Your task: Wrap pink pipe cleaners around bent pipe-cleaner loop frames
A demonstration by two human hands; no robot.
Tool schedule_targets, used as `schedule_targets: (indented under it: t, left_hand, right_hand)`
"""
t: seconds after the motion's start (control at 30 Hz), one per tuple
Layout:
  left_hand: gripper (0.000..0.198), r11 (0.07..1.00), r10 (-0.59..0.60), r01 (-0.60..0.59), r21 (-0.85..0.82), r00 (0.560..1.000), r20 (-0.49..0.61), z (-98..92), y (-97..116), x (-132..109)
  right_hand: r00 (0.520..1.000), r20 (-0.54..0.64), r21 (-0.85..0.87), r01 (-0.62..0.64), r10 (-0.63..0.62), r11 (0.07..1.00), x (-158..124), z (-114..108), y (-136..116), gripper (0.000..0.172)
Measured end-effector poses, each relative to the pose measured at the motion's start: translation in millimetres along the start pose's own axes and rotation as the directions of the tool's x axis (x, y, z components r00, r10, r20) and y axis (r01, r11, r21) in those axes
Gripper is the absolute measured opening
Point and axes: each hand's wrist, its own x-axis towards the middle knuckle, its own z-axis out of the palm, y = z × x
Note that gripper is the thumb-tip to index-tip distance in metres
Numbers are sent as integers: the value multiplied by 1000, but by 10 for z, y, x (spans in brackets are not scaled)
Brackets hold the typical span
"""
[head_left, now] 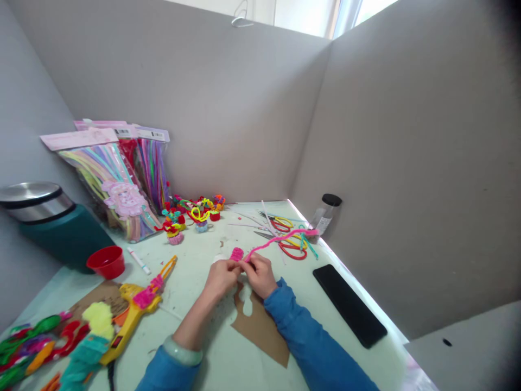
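Both my hands meet over the middle of the table, fingers pinched close together. A pink pipe cleaner (280,237) runs from my right hand (259,275) out to the right in a long wavy tail. Just above my left hand (223,277), a small wound pink piece (236,254) sticks out from the fingertips. Something white and rounded lies partly hidden behind the left hand. Beneath my hands is a piece of brown cardboard (262,331) with cut-out shapes. The fingertips hide exactly how the pink strand joins the wound piece.
On the left are a yellow glue gun (129,331), colourful pipe-cleaner pieces (32,347), a red cup (106,263), a teal bottle (61,233) and pipe-cleaner packs (118,184). Small finished figures (199,214) stand behind. Scissors (293,250), a jar (325,214) and a black phone (350,307) lie right.
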Motion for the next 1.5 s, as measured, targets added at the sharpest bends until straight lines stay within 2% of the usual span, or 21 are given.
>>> schedule_targets:
  t: [0.07, 0.13, 0.2, 0.23, 0.37, 0.43, 0.57, 0.67, 0.77, 0.87, 1.03, 1.1, 1.17, 1.23, 1.3, 1.33, 1.43, 1.5]
  left_hand:
    - [19, 995, -25, 30, -90, 998, 53, -15, 13, -15]
    - [19, 968, -44, 86, -234, 983, 180, -34, 22, -27]
    - [20, 922, -57, 162, -351, 955, 291, -45, 24, -33]
    - [21, 911, -67, 182, -371, 951, 302, -44, 24, -33]
    - [20, 953, -89, 126, -276, 986, 142, -6, 38, -28]
    - [22, 969, -57, 86, -233, 990, 129, 8, 52, -34]
    - [25, 966, -52, 117, -232, 963, 265, -17, 38, -57]
    - [29, 968, -36, 133, -212, 912, 408, -42, -1, -75]
    - [32, 978, -32, 126, -165, 876, 481, -31, -16, -84]
    - [35, 986, 11, 62, -152, 900, 437, 8, -7, -69]
    - [38, 976, 10, 50, -214, 962, 272, 37, -11, -22]
    - [37, 969, -2, 61, -238, 971, 238, 20, -20, -23]
    - [36, 967, -19, 94, -239, 954, 300, 2, -28, -38]
    - [36, 968, -37, 137, -210, 906, 421, -4, -34, -55]
    - [36, 969, -43, 156, -194, 872, 487, 8, -36, -60]
    - [37, 967, -35, 151, -206, 877, 479, 17, -37, -56]
    - [36, 947, 2, 118, -297, 927, 374, 29, -33, -36]
    - [32, 928, 18, 111, -355, 940, 340, 14, -23, -34]
  right_hand:
    - [998, -34, 52, -48, 49, 997, 4, -1, -7, 25]
    - [986, -64, 152, -140, 151, 978, 14, 2, 8, 24]
    - [974, -45, 242, -207, 224, 948, 21, 8, 31, 25]
    - [971, -28, 263, -223, 238, 939, 23, 11, 42, 25]
    - [971, -18, 279, -223, 237, 934, 28, 12, 51, 23]
    - [966, -9, 319, -241, 257, 917, 40, -3, 47, 22]
    - [950, -18, 435, -273, 312, 858, 82, -54, 70, 23]
    - [923, -70, 540, -284, 378, 793, 117, -81, 116, 23]
    - [900, -32, 639, -316, 435, 702, 144, -88, 148, 23]
    - [903, 53, 683, -344, 425, 645, 146, -79, 135, 20]
    - [918, 215, 649, -390, 334, 654, 92, -26, 69, 18]
    - [916, 252, 637, -401, 313, 659, 82, -12, 64, 17]
    - [920, 219, 646, -386, 325, 658, 92, -21, 79, 17]
    - [922, 139, 668, -356, 360, 653, 116, -51, 103, 17]
    - [919, 97, 673, -343, 381, 656, 135, -81, 120, 17]
    - [919, 106, 665, -349, 379, 661, 139, -87, 122, 18]
    - [915, 205, 615, -396, 347, 682, 129, -66, 109, 20]
    - [911, 237, 590, -411, 338, 695, 118, -36, 106, 22]
